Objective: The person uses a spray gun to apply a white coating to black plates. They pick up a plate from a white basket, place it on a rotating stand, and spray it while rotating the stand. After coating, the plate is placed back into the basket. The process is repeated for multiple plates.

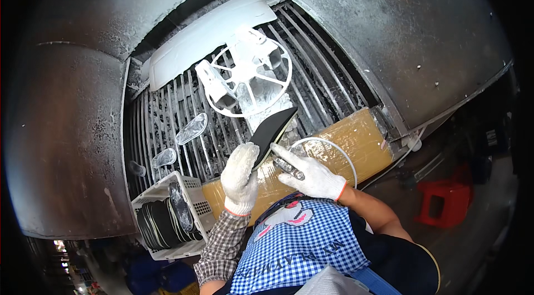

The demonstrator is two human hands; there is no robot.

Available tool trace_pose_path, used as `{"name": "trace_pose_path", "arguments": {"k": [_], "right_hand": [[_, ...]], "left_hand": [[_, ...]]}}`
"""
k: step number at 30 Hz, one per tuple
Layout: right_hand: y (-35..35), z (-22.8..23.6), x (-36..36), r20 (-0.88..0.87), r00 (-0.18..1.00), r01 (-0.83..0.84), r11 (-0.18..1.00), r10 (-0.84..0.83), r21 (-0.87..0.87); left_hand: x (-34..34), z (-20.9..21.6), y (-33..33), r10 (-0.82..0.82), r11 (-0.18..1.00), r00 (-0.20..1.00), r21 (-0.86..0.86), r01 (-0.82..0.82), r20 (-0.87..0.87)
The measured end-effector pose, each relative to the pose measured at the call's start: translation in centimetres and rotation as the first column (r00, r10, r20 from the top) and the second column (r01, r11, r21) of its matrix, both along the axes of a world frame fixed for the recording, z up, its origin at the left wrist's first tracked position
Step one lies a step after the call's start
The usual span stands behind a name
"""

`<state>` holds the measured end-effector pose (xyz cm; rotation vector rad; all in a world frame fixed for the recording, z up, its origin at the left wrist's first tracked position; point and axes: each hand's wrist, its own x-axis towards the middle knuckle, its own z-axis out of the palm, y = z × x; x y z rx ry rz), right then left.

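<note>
Left hand (240, 175), in a white work glove, has its fingers clamped around the lower end of a black shoe insole (271, 131), which slants up and to the right above the metal grate (167, 111). Right hand (311, 175), also gloved, has its fingers closed on a small metal spray tool (289, 167) just beside the insole; a white hose (334, 147) loops from it over the tape-wrapped board (361, 139). A white wheel-shaped rack (250, 75) stands on the grate beyond the insole. A white basket (192, 186) of stacked black insoles (161, 222) sits lower left.
</note>
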<state>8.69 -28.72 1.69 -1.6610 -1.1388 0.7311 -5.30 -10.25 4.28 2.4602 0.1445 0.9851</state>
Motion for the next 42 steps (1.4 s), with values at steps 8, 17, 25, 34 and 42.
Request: {"name": "trace_pose_path", "arguments": {"k": [8,17,25,34,42], "right_hand": [[-0.1,-2.2,1.7,0.058,0.99,0.132,0.99,-0.129,-0.046],[0.0,-2.3,4.3,-0.018,0.922,0.386,0.92,-0.388,-0.069],[-3.9,-4.8,5.6,-0.219,0.816,0.538,0.842,-0.534,-0.05],[-6.1,-5.6,5.1,-0.216,0.81,0.529,0.838,-0.545,-0.133],[-6.0,-6.1,4.8,-0.19,0.809,0.55,0.83,-0.557,-0.091]], "left_hand": [[-0.3,-0.2,0.6,-0.052,0.998,0.998,-0.017,0.053,0.042],[-0.4,-0.3,1.7,0.022,0.984,0.998,-0.177,-0.012,0.058],[1.5,7.0,4.6,0.107,0.131,0.985,-0.984,0.122,0.136],[8.7,12.0,13.4,0.032,0.208,0.951,-0.933,0.295,0.308],[12.4,11.1,15.8,0.07,0.213,0.96,-0.945,0.249,0.269]]}}
